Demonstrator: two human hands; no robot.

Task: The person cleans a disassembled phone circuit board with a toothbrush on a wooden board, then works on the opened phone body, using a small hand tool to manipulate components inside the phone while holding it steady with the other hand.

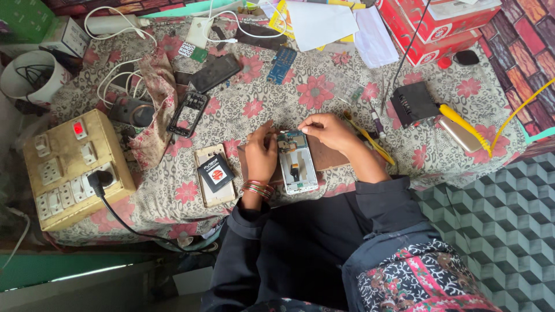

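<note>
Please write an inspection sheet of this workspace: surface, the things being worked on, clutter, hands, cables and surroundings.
Surface: table under a floral cloth, crowded.
Job's things: opened white phone, internals showing, lying on a brown board.
Clutter: gold phone back with a black battery on it; black phone frame; dark phone; blue circuit board; yellow tweezers; red boxes; papers.
Grippers: left hand on the phone's left edge; right hand at its top end. Grip not clear.
Cables: white cables; black cord plugged into a yellowed socket board; yellow cord.
Surroundings: patterned floor; brick-pattern wall.
</note>
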